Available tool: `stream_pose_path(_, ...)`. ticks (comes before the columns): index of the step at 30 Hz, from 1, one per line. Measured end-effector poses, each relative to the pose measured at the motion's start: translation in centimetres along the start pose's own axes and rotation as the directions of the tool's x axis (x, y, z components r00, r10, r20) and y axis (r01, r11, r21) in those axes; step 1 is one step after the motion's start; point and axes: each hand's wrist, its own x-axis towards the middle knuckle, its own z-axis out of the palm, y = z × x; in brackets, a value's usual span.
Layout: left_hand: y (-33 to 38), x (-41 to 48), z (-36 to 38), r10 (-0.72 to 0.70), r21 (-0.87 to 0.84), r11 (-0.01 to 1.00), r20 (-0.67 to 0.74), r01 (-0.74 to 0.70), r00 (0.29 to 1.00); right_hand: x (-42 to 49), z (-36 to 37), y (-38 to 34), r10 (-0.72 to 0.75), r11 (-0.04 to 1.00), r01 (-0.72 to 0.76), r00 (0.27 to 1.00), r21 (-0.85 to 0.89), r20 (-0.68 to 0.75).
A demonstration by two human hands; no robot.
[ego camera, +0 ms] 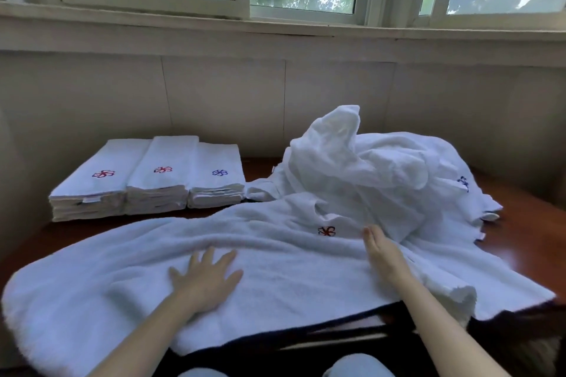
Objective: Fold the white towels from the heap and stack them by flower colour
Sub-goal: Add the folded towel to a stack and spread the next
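A white towel [275,269] with a red flower [326,231] lies spread across the table's [520,242] near edge; the left hand [205,278] presses it flat, fingers splayed — the right hand [384,254] rests edge-on, fingers straight and together, beside the heap [382,168]. Three folded stacks [147,180] sit far left.

Both bare forearms reach forward over the spread towel [275,269]. The left hand [205,280] lies palm down on it, fingers straight and fanned. The right hand [382,254] rests on it edge-on farther right, fingers straight and together, tips beside its red flower [326,231].
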Motion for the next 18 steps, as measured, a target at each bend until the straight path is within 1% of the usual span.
stream_pose_path(2, 0.8, 1.0, 0.1, -0.039, 0.014, 0.999, -0.06, 0.04, 0.997, 2.1, -0.7, 1.1, 0.026, 0.999, -0.024, 0.998, 0.032, -0.063)
stream_pose_path(3, 1.1, 1.6, 0.1, -0.063, 0.022, 0.998, -0.093, 0.065, 0.994, 3.2, -0.9, 1.5, 0.05, 0.999, -0.049, 0.996, 0.019, -0.072)
stream_pose_path(4, 1.3, 2.2, -0.1, -0.084, 0.024, 0.996, -0.123, 0.088, 0.989, 4.3, -1.0, 1.8, 0.084, 0.996, -0.085, 0.995, -0.023, -0.055)
stream_pose_path(6, 1.6, 3.5, -0.5, -0.113, 0.013, 0.993, -0.168, 0.117, 0.979, 6.5, -0.8, 2.3, 0.146, 0.977, -0.14, 0.989, -0.158, 0.025)
stream_pose_path(7, 1.7, 4.2, -0.7, -0.122, 0.005, 0.992, -0.184, 0.125, 0.975, 7.5, -0.6, 2.5, 0.159, 0.966, -0.145, 0.986, -0.213, 0.049)
stream_pose_path(9, 1.9, 5.4, -1.0, -0.132, 0.006, 0.991, -0.211, 0.136, 0.969, 9.5, -0.5, 2.5, 0.153, 0.961, -0.134, 0.986, -0.243, 0.063)
stream_pose_path(11, 1.9, 6.3, -1.0, -0.145, 0.015, 0.988, -0.219, 0.152, 0.965, 11.5, -0.6, 2.7, 0.136, 0.958, -0.103, 0.985, -0.269, 0.11)
stream_pose_path(14, 1.8, 7.0, -0.5, -0.156, 0.035, 0.985, -0.213, 0.167, 0.965, 13.7, -1.1, 3.6, 0.143, 0.919, -0.065, 0.974, -0.388, 0.175)
stream_pose_path(15, 1.6, 7.0, -0.2, -0.143, 0.051, 0.986, -0.212, 0.158, 0.967, 14.3, -1.2, 4.0, 0.156, 0.911, -0.077, 0.974, -0.406, 0.165)
stream_pose_path(18, 1.1, 6.6, 0.3, -0.083, 0.086, 0.991, -0.167, 0.099, 0.982, 15.1, -1.2, 3.9, 0.266, 0.888, -0.205, 0.959, -0.412, 0.098)
